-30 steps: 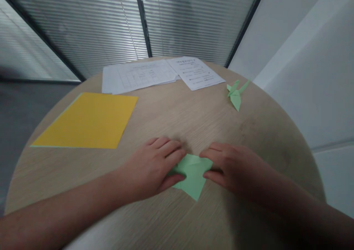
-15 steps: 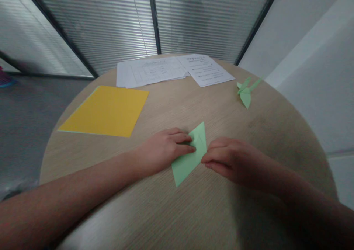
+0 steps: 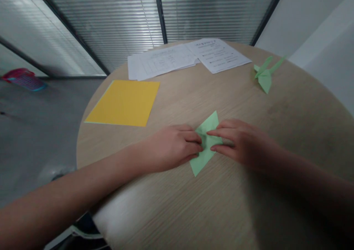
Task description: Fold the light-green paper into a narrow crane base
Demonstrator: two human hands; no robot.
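A folded green sheet of origami paper (image 3: 206,157) lies on the table in a slanted diamond shape, its points to the upper right and lower left. My left hand (image 3: 177,146) holds its left side down with curled fingers, which hide that edge. On the opposite side, my right hand (image 3: 240,141) has hold of the paper near its right corner. The right forefinger and thumb reach over the sheet, a small gap between their tips. A shadowed crease shows between the two hands.
The round wooden table (image 3: 171,209) carries a stack of yellow paper (image 3: 124,102) at left, printed sheets (image 3: 166,60) at the back and a folded green paper crane (image 3: 264,78) at back right. A pink and blue basket (image 3: 24,79) is on the floor, far left.
The view has shifted, bringing more of the basket into sight. My right hand has moved from the paper's right edge onto its surface, with thumb and forefinger now spread apart.
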